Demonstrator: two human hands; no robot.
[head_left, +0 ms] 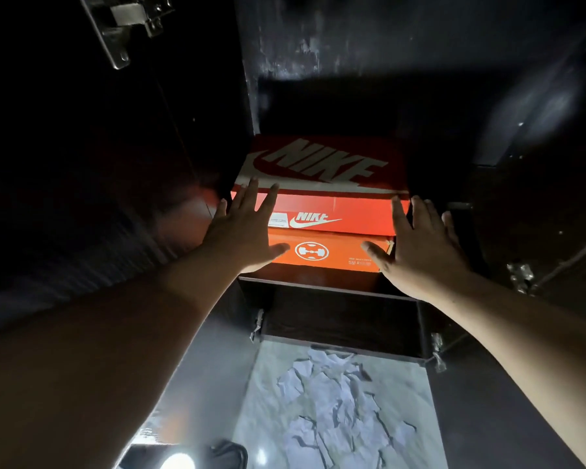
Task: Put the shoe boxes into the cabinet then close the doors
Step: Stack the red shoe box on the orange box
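Observation:
Two shoe boxes are stacked on a shelf (pixel 318 286) inside a dark cabinet. The upper red box (pixel 318 170) has a large white logo on its lid and a small one on its front. Beneath it lies an orange box (pixel 332 253) with a round white mark on its end. My left hand (pixel 244 228) is spread flat against the left front of both boxes, fingers apart. My right hand (pixel 416 242) is spread at the right front corner, thumb on the orange box. Neither hand grips anything.
The left cabinet door (pixel 82 164) stands open, a metal hinge (pixel 126 25) at its top. The right door (pixel 538 147) is open too. Below the shelf is a lower compartment (pixel 339 319). Crumpled white paper (pixel 339 401) lies on the pale floor; a bright light (pixel 178 462) glows at the bottom.

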